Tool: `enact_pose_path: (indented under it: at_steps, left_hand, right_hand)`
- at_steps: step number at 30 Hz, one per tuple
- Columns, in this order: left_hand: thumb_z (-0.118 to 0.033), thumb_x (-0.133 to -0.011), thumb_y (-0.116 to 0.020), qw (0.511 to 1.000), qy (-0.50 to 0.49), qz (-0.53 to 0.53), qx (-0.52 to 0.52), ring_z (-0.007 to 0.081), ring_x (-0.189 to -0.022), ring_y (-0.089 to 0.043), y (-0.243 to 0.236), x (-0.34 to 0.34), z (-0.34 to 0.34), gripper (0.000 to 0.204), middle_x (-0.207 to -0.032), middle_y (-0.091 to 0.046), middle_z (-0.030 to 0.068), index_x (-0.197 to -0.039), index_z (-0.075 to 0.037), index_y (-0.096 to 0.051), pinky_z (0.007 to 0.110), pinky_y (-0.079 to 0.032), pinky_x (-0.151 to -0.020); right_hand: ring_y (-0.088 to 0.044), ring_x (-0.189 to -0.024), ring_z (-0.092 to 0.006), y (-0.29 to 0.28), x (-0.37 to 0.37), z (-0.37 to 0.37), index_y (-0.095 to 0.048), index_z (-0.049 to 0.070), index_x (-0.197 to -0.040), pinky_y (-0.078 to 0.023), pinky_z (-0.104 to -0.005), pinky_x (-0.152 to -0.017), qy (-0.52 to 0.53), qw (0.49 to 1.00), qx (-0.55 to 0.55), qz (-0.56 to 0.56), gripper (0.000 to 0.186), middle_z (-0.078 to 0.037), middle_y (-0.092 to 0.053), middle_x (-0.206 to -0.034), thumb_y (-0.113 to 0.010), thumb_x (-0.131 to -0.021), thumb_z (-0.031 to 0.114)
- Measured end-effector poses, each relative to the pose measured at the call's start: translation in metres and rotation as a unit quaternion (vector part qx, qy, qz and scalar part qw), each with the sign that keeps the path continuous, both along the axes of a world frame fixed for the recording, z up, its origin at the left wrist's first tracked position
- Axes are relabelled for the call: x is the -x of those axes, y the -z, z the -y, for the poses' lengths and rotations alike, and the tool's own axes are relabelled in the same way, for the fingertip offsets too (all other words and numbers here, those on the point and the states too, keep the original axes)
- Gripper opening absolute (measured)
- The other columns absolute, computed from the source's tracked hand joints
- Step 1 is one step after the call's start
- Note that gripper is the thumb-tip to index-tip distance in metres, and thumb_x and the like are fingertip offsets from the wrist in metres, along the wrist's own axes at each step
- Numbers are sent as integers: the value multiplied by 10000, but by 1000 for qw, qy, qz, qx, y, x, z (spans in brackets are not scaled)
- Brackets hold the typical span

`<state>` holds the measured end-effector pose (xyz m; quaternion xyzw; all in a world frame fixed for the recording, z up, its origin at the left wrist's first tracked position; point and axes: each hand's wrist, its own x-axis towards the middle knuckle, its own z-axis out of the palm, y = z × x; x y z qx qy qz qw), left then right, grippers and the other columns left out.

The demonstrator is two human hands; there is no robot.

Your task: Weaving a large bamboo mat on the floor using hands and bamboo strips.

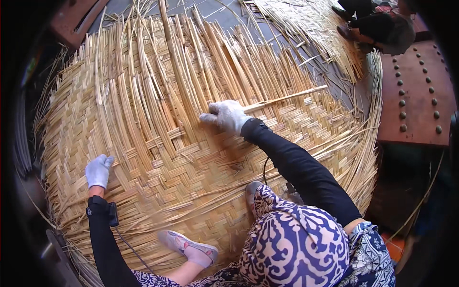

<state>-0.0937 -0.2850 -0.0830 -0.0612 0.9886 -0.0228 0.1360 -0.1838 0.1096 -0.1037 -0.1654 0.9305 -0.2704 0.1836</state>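
Note:
A large mat (191,165) of woven flat reed strips spreads beneath me, its long loose ends pointing away at the far side. My right hand (228,116), in a white glove, is closed above the middle of the weave. From it a pale reed strip (291,98) sticks out to the right, across the mat. Long upright reed strips (184,81) rise just beyond its fingers. Over at the mat's left part, my left hand (98,171), also gloved in white, has its fingers curled against the weave. What those fingers hold, if anything, is hidden.
My shoe (189,246) rests on the mat's near part. A brown studded metal piece (416,95) stands at the right, another brown metal piece (76,21) at the far left. Beyond lies a second woven mat (306,28), with another person (389,28) crouching beside it.

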Motion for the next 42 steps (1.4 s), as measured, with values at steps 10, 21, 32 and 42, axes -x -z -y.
enact_pose_path:
  at_steps: [10,21,32,42]
  left_hand:
    - [-382,-824,-428,996,81,-29,-9,313,-647,-549,3,-12,8,351,-674,-568,130,-660,-95,-545,405,-410,-560]
    - [-409,-822,-434,984,133,-112,34,246,-540,-550,10,-58,20,363,-567,-543,54,-593,-141,-523,367,-414,-481]
    - [-459,-835,-389,980,135,-122,82,177,-479,-533,19,-45,11,427,-493,-497,15,-531,-172,-476,344,-421,-469]
    - [-177,-726,-606,975,-108,-67,-180,232,-926,-534,8,-35,-18,383,-998,-558,94,-1093,-114,-512,329,-444,-779]
  right_hand:
    - [-595,-666,-301,-3,-4,21,-606,83,-727,-464,-398,-595,-42,988,-145,-42,349,-143,-602,-691,-552,-711,427]
    - [-567,-670,-266,-4,-39,14,-539,102,-702,-431,-383,-568,-137,966,-161,-148,245,-99,-550,-695,-554,-757,340]
    - [-455,-940,-225,-32,-66,112,-383,161,-1246,-385,-343,-711,-335,908,-238,-85,647,-91,-473,-998,-588,-714,466]
    - [-443,-985,-269,-36,-75,96,-386,84,-1231,-378,-367,-792,-342,915,-203,-63,664,-106,-469,-1062,-614,-708,424]
